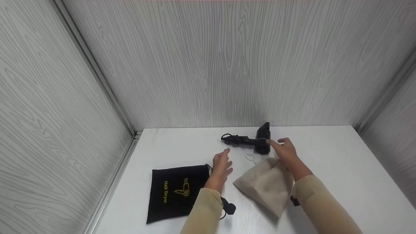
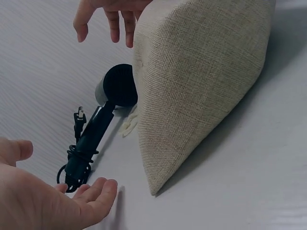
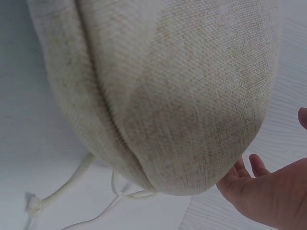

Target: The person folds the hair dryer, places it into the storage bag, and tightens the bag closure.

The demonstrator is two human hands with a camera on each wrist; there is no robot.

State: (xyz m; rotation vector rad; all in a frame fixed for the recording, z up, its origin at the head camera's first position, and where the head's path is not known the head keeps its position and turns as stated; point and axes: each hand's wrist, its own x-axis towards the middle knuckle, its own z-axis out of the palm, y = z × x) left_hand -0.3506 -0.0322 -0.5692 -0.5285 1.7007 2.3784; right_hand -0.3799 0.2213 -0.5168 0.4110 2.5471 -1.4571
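A beige woven drawstring bag (image 1: pixel 268 187) stands puffed out on the white table, its pale cords (image 3: pixel 67 184) trailing from one end. My right hand (image 1: pixel 286 151) is over the bag's far end with fingers apart, close to the black hair dryer (image 1: pixel 263 144). In the right wrist view, the bag overlaps the fingers (image 3: pixel 254 165) of that hand. My left hand (image 1: pixel 222 165) hovers left of the bag, palm turned toward it, fingers loosely extended and holding nothing. The hair dryer lies near the back wall, its cord (image 2: pixel 81 153) wound around the handle.
On the left lies a flat black pouch (image 1: pixel 178 195) printed "Hair Dryer" in yellow, partly under my left forearm. White wood-grain panels form the back wall (image 1: pixel 227 65) and both sides. The white table (image 1: pixel 328 156) ends at the back wall.
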